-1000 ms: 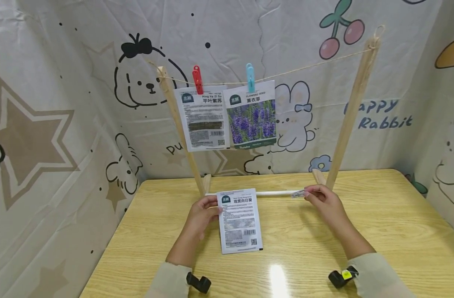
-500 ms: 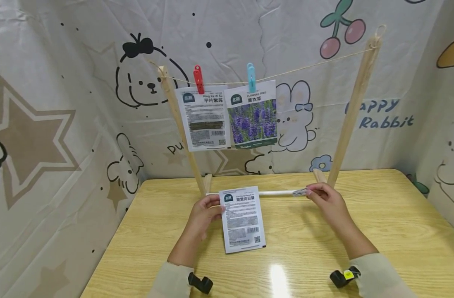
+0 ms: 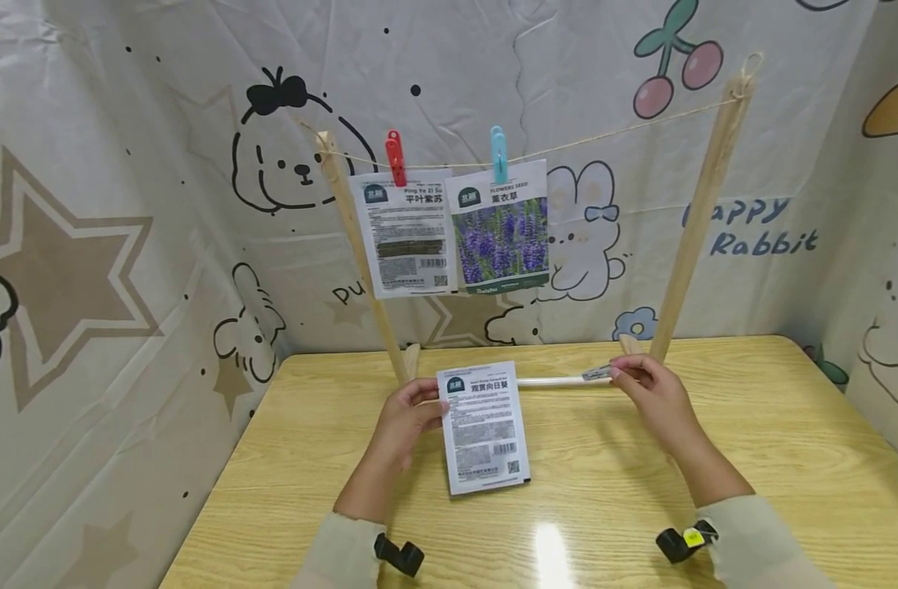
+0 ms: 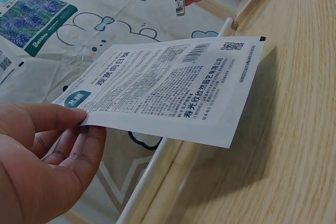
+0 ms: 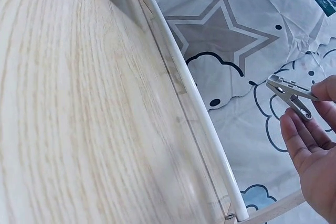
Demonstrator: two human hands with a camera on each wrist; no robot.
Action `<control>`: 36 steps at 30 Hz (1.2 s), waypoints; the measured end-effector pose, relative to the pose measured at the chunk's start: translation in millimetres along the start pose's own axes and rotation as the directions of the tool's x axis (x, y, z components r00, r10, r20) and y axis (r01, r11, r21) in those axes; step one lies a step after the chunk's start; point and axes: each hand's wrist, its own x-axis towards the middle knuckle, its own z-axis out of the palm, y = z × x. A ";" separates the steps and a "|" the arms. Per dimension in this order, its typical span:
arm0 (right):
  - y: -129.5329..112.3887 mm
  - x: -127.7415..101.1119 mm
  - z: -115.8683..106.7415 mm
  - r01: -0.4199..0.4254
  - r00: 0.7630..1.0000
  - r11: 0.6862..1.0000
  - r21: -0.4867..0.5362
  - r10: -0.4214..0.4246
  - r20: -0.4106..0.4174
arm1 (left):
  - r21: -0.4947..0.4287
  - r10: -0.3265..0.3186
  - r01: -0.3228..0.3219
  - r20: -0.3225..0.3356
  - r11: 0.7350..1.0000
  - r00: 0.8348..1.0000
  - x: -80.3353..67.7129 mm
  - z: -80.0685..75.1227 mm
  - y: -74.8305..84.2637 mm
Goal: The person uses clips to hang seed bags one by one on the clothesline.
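My left hand [image 3: 408, 417] pinches the upper left edge of a white seed packet [image 3: 486, 429], printed side facing me, above the table. In the left wrist view, thumb and fingers grip the rim of that packet [image 4: 157, 87]. To the right, my right hand [image 3: 655, 397] holds a grey clothes peg [image 5: 289, 95] by its handle end, the tip pointing left toward the packet. Two more seed packets hang on a string [image 3: 626, 127]: one with printed text [image 3: 408, 237] under a red peg [image 3: 395, 158], one with purple flowers [image 3: 502, 233] under a light blue peg [image 3: 499, 154].
Two wooden posts, left [image 3: 361, 254] and right [image 3: 702, 221], hold the string. A white rod [image 3: 552, 382] joins them low down, behind the held packet. All stand on a wood-grain table [image 3: 567, 458], with a printed cloth [image 3: 449, 49] behind.
The packet in my left hand has risen slightly and moved a little right. My right hand has also shifted slightly up and right, and the peg now tilts upward more.
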 end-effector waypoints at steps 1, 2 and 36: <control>-0.5 0.8 -0.6 0.004 1.000 1.000 -0.005 -0.004 0.002 | 0.001 0.001 -0.001 0.002 1.000 1.000 0.0 0.2 1.1; -1.0 1.4 -1.1 0.008 1.000 1.000 -0.006 -0.008 0.002 | 0.004 0.002 -0.002 0.004 1.000 1.000 0.0 0.3 2.0; -24.4 7.8 -16.0 0.131 0.991 0.991 -0.040 -0.131 -0.005 | 0.021 0.059 -0.060 0.027 0.998 0.998 -0.4 17.6 24.5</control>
